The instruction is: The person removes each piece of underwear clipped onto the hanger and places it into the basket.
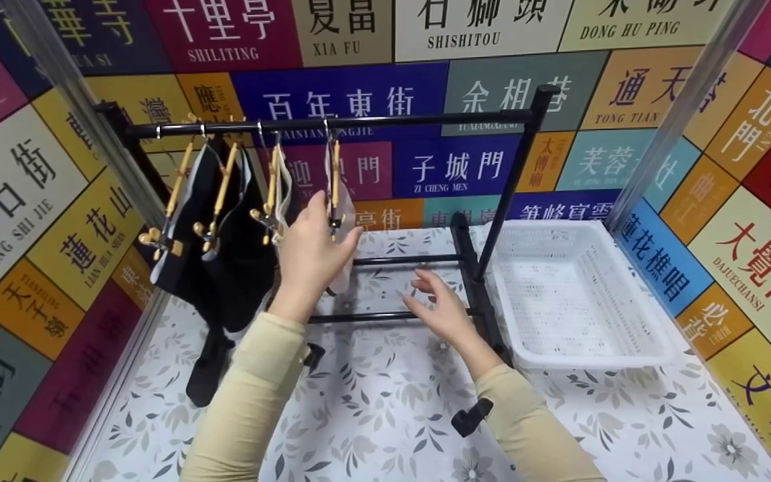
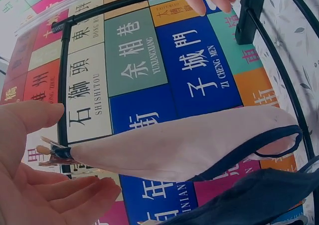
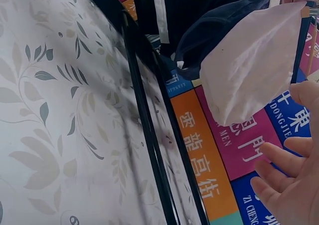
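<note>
Several wooden clip hangers hang from the black rail [image 1: 412,121] of a clothes rack. A pale pink garment with navy trim [image 2: 189,147] hangs from the rightmost hanger [image 1: 336,177]. My left hand [image 1: 312,248] is beside that hanger, its thumb and fingers spread around the clip end in the left wrist view, gripping nothing. Lower and to the right, my right hand [image 1: 442,311] hovers between the rack's sides with loosely bent fingers and holds nothing. In the right wrist view its fingers are near the pink garment's edge. Dark garments [image 1: 241,274] hang farther left.
A white plastic basket [image 1: 589,361] stands right of the rack on the floral-patterned tabletop [image 1: 385,415]. The rack's black lower bars [image 1: 385,316] cross behind my hands. Walls of coloured place-name signs [image 1: 512,87] enclose the table's back and sides.
</note>
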The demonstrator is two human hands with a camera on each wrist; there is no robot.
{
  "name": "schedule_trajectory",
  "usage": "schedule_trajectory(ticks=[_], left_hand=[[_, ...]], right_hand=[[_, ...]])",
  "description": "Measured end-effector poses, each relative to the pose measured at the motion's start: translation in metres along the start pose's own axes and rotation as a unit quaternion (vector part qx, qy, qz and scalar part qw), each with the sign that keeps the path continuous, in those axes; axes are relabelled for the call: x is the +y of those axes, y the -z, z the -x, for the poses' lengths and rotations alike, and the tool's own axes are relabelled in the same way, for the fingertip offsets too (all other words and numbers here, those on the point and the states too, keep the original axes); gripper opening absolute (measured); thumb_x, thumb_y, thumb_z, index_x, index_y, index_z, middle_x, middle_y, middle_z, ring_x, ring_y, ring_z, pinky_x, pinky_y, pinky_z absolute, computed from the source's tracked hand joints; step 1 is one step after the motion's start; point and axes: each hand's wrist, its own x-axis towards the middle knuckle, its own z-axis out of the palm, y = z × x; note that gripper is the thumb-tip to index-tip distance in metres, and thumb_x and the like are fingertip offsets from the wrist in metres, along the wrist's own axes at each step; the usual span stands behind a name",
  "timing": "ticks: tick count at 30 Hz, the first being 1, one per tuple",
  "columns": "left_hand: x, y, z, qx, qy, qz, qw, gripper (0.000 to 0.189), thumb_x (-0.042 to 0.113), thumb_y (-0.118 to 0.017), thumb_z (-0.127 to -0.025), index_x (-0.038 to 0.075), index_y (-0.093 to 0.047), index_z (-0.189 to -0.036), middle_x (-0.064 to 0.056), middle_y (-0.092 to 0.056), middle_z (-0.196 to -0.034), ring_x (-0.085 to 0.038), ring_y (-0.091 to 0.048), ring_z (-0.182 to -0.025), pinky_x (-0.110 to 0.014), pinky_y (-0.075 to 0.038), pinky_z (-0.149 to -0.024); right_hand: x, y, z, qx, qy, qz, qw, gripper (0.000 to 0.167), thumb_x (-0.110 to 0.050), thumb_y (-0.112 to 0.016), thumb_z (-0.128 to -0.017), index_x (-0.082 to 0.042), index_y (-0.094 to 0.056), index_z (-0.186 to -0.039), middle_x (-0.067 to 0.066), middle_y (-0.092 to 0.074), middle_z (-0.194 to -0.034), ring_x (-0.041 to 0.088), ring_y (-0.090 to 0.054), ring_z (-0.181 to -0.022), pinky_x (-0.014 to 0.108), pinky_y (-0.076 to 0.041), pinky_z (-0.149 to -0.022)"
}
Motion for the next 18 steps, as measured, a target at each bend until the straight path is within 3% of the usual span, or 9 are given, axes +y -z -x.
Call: schedule_trajectory(ticks=[5,11,18], left_hand=[[0.001,0.0,-0.005,-0.004,0.011,0.006,0.9999,0.069,0.029,-0.078,-0.083,-0.007,-0.049,-0.134,-0.023,-0.068,-0.107,-0.04,-0.067,-0.088,-0.049,-0.054,-0.077],[0.003,-0.001,-0.01,0.004,0.005,0.024,0.9997,0.057,0.024,-0.076,-0.085,-0.006,-0.054,-0.129,-0.017,-0.068,-0.095,-0.036,-0.067,-0.081,-0.047,-0.053,-0.072],[0.003,-0.003,-0.013,0.008,0.001,0.011,0.9999,0.041,0.018,-0.073,-0.086,-0.006,-0.06,-0.118,-0.016,-0.069,-0.088,-0.036,-0.066,-0.075,-0.047,-0.053,-0.067]], right_hand=[[-0.002,-0.002,-0.002,-0.015,-0.001,-0.001,0.9999,0.059,-0.023,-0.069,-0.093,0.0,-0.046,-0.143,0.016,-0.062,-0.129,0.033,-0.054,-0.124,0.052,-0.04,-0.104],[-0.008,-0.004,-0.008,-0.025,-0.006,0.013,0.9996,0.061,-0.025,-0.07,-0.093,-0.003,-0.046,-0.144,0.013,-0.062,-0.131,0.032,-0.053,-0.125,0.046,-0.04,-0.105],[-0.016,-0.003,-0.016,-0.035,0.01,0.03,0.9989,0.062,-0.026,-0.069,-0.093,-0.003,-0.044,-0.145,0.015,-0.06,-0.133,0.033,-0.053,-0.126,0.047,-0.039,-0.106]])
